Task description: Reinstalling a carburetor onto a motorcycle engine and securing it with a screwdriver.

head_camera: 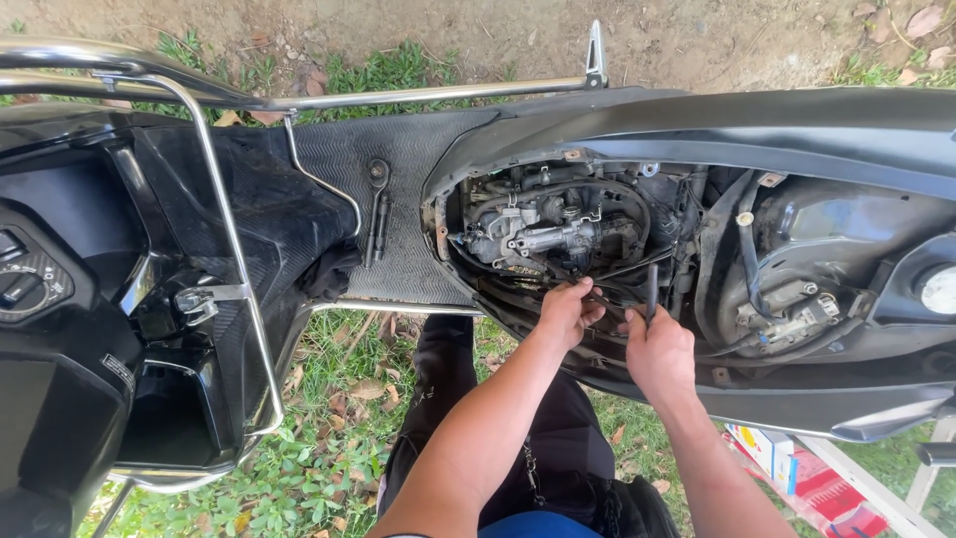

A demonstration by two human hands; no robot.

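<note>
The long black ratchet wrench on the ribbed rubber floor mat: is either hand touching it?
No, the long black ratchet wrench lies alone on the ribbed rubber floor mat, while the left hand and right hand are at the open engine bay.

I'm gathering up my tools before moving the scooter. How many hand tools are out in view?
2. A dark metal ratchet wrench lies on the ribbed black footboard mat. A slim dark tool is upright in the right hand. Others may be hidden inside the engine bay.
</note>
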